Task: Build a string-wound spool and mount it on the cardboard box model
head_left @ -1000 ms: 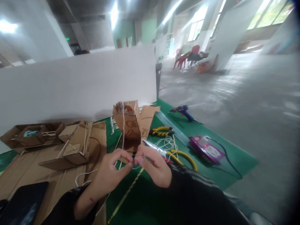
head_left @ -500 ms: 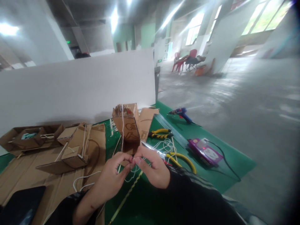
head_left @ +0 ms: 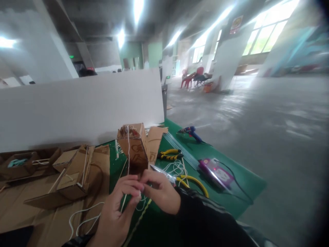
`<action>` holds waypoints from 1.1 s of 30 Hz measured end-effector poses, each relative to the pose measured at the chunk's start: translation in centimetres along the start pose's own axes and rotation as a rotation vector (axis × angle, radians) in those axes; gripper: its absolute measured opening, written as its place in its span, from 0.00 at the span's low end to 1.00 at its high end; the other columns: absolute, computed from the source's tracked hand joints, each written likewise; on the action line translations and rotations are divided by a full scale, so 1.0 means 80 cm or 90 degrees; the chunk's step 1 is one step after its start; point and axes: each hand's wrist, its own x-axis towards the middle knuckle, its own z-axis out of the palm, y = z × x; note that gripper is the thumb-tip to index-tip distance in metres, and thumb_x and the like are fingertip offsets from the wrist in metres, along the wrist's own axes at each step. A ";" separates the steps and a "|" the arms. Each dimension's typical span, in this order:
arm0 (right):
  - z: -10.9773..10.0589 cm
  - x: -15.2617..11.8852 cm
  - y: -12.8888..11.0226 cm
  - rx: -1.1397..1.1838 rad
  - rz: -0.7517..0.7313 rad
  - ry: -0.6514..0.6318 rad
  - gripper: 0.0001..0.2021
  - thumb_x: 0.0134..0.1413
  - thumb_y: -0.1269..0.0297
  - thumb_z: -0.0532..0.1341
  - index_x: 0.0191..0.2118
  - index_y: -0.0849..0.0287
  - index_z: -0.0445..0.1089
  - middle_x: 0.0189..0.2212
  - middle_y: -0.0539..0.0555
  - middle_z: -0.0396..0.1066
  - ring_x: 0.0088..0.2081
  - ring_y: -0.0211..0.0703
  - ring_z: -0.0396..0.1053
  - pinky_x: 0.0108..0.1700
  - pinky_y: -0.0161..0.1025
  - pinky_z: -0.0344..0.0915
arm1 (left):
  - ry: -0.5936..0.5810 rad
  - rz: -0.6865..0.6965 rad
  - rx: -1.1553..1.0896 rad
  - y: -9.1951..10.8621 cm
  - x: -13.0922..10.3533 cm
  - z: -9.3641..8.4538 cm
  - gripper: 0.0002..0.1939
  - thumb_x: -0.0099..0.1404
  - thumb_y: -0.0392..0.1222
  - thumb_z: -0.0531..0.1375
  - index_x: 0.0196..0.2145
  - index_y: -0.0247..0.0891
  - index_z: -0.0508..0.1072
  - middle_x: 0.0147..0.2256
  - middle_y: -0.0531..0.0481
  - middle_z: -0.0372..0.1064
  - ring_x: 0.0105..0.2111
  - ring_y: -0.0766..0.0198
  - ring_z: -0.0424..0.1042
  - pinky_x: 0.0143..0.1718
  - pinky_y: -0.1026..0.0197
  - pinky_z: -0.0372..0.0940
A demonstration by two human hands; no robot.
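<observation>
My left hand [head_left: 118, 206] and my right hand [head_left: 161, 192] meet fingertip to fingertip, both pinched, over the green tabletop. A thin white string [head_left: 128, 147] runs down the front of an upright cardboard box [head_left: 138, 152] towards my left fingers; a bit of white shows at their tips. The pinched part is mostly hidden by the fingers. The box stands just beyond my hands, its top stuffed with brown material. Under the hands lies a pale twisted stick [head_left: 141, 216]. Scissors with yellow handles [head_left: 197, 183] lie beside my right wrist, next to a tangle of white string [head_left: 176, 167].
Yellow-and-black pliers [head_left: 170, 154], clear glue sticks [head_left: 183, 152], a blue glue gun [head_left: 191, 133] and a purple power strip [head_left: 218, 173] with a cord lie to the right. Cardboard constructions [head_left: 69, 181] fill the left side. A white panel [head_left: 77, 106] stands behind.
The view has shifted, so the table things appear lower and further left. My left hand has turned more upright, its fingers more spread around the pinch. Both hands stay together in front of the box.
</observation>
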 end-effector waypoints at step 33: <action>-0.014 0.003 -0.018 0.009 -0.031 -0.115 0.09 0.60 0.65 0.62 0.30 0.62 0.75 0.28 0.54 0.71 0.31 0.40 0.70 0.36 0.38 0.65 | -0.182 -0.101 0.033 -0.012 0.032 -0.039 0.07 0.66 0.38 0.61 0.28 0.40 0.70 0.34 0.51 0.73 0.40 0.62 0.73 0.44 0.61 0.65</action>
